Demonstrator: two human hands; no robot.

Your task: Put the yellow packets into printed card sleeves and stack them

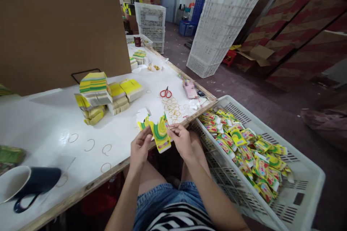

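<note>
Between my two hands, over the table's front edge, is a small yellow and green printed carton point(160, 135) with its end flaps standing up. My left hand point(140, 147) pinches its left side, and my right hand point(181, 139) grips its right edge with thumb and fingers. Just behind my left fingers, another yellow and white carton piece point(142, 118) lies on the white tabletop point(121, 133). Stacks of flat yellow cartons point(127, 92) and a taller bundle point(94, 88) sit farther back to the left.
A white plastic crate point(303, 173) full of small cartons point(249, 148) stands at my right. Loose rubber bands point(173, 110) and red-handled scissors point(166, 93) lie on the table. A dark blue mug point(43, 180) is at the near left. Stacked white crates point(219, 29) stand beyond.
</note>
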